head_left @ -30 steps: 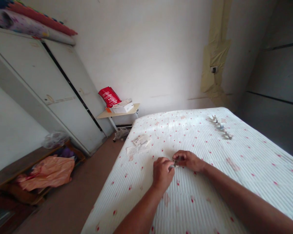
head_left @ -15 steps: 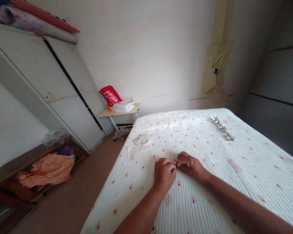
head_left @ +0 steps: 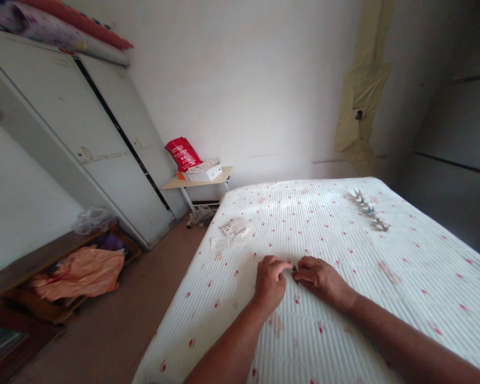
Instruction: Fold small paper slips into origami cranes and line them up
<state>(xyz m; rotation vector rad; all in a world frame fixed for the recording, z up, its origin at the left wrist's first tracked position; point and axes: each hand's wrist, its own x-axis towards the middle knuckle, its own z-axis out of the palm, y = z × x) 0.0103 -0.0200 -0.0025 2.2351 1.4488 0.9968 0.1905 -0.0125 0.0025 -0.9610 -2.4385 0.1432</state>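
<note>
My right hand (head_left: 322, 278) rests low over the bed, its thumb and fingers pinched on a small dark object (head_left: 294, 270) too little of which shows to name. Just left of it, my left hand (head_left: 269, 278) has its index finger stretched toward that object, the thumb held apart below; nothing shows between them. Whether the fingertip touches the object I cannot tell. Farther back on the right of the bed lies a row of several small grey and bluish pieces (head_left: 368, 209). Printed papers (head_left: 237, 228) lie flat on the left side.
A white quilted bedcover (head_left: 304, 330) with red dots lies under both hands. Beyond its left corner a small table (head_left: 176, 183) holds a red bag (head_left: 183, 153) and a white box (head_left: 206, 172). A wardrobe (head_left: 104, 122) and a wooden shelf with orange cloth (head_left: 82, 272) stand left.
My left hand has loosened from its curled pinch, its index finger now extended. My right hand keeps the small object and sits slightly farther right. The view has shifted a little.
</note>
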